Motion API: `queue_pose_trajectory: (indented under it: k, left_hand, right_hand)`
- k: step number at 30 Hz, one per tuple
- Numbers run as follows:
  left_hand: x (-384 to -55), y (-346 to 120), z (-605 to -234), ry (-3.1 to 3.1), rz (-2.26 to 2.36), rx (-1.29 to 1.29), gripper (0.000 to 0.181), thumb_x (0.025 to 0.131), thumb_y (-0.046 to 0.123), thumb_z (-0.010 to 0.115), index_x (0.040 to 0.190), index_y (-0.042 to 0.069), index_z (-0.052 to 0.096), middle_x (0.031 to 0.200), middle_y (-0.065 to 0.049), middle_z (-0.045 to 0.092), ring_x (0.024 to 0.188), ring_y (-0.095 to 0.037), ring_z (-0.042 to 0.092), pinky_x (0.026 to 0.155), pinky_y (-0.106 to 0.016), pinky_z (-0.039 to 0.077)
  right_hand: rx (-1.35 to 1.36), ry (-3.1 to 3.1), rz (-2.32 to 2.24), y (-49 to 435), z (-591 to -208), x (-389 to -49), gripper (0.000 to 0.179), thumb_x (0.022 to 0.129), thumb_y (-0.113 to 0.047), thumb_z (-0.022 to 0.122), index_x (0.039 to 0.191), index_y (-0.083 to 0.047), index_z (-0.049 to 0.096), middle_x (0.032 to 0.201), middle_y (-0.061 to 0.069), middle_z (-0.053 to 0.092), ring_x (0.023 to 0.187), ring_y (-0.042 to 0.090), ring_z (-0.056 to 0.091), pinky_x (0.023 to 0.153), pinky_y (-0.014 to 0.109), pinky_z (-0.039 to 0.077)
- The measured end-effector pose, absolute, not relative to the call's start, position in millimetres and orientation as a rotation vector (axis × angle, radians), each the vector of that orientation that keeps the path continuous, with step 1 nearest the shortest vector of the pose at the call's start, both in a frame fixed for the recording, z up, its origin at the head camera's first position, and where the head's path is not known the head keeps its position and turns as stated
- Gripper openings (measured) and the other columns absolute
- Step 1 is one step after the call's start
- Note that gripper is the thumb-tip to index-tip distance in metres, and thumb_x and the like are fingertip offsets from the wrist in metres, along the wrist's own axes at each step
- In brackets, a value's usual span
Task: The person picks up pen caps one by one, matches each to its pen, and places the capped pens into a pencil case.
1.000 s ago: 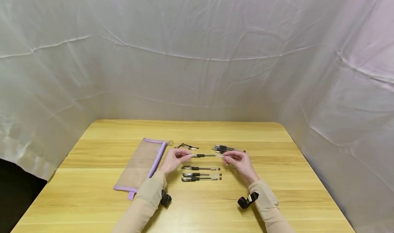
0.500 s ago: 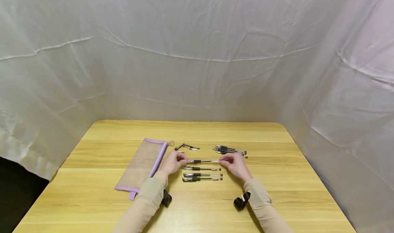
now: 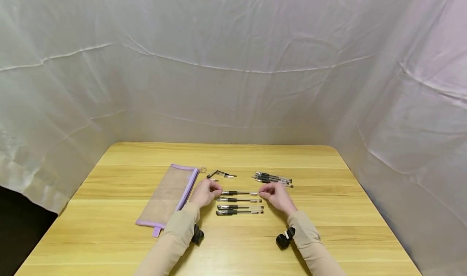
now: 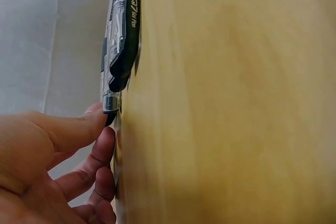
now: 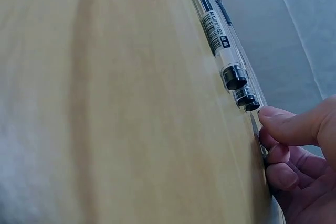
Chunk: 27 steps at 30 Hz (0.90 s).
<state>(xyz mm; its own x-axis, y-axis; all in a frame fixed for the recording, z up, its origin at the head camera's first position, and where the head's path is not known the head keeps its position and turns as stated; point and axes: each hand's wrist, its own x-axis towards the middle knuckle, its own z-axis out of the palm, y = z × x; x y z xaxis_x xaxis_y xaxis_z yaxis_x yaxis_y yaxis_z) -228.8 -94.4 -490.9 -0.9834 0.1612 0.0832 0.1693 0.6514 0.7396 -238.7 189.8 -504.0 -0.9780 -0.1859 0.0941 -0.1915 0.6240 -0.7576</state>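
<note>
A clear gel pen (image 3: 238, 193) with a dark grip lies crosswise between my two hands, at the far side of a row of similar pens. My left hand (image 3: 205, 193) pinches its capped end between thumb and index finger. At the opposite end, my right hand (image 3: 279, 197) pinches the tip of the barrel. Parallel to it and closer to me lie three more gel pens: a far one (image 3: 238, 200), a middle one (image 3: 239, 207) and a near one (image 3: 239, 212). Their black clips (image 4: 125, 51) show in the left wrist view, their black end plugs (image 5: 235, 77) in the right wrist view.
Several uncapped pens (image 3: 273, 178) lie in a pile at the back right. Small dark and clear pieces (image 3: 222, 173), like pen caps, sit behind my left hand. A mesh zip pouch (image 3: 166, 197) with purple edging lies at the left. Pale cloth (image 3: 233, 85) hangs behind the wooden table (image 3: 233, 251).
Both hands have brought the pen towards me, from beside the back pile to just behind the row. During the last half second it has shifted only slightly nearer.
</note>
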Motion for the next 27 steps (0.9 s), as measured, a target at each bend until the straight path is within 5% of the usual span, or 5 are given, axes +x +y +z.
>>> queue_pose_trajectory:
  k: [27]
  left_hand:
    - [-223.0, -96.8, -491.6, -2.808, -1.378, -0.342, 0.004, 0.085, 0.008, 0.078, 0.087, 0.004, 0.077, 0.077, -0.002, 0.073, 0.070, -0.009, 0.058, 0.067, -0.025, 0.047]
  right_hand:
    - [0.423, -2.777, 1.343, 194.8, -505.5, -236.9, 0.008, 0.086, 0.002, 0.074, 0.091, -0.003, 0.078, 0.088, 0.011, 0.072, 0.072, 0.009, 0.055, 0.065, 0.018, 0.045]
